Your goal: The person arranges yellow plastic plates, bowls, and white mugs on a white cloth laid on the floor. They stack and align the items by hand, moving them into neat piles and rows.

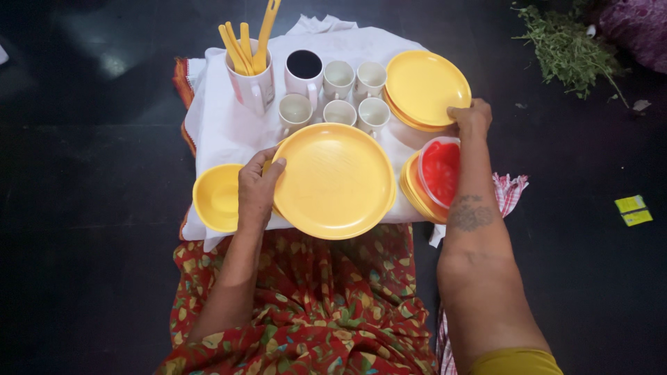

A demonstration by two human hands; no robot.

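My left hand (pixel 257 184) grips the left rim of a large yellow plate (pixel 337 180), which sits on top of a stack at the front of a white cloth (pixel 222 125). My right hand (pixel 471 118) rests its fingers on the near edge of another stack of yellow plates (pixel 425 87) at the back right. A small yellow bowl (pixel 217 198) lies just left of my left hand. Under my right forearm a red strainer bowl (pixel 440 170) sits on more yellow plates (pixel 415 191).
Several small white cups (pixel 340 94) stand mid-cloth behind the plates, with a taller mug (pixel 304 69) and a mug holding yellow utensils (pixel 250 66) at the back left. Green herbs (pixel 566 48) lie on the dark floor at the far right, a yellow packet (pixel 633 210) lower right.
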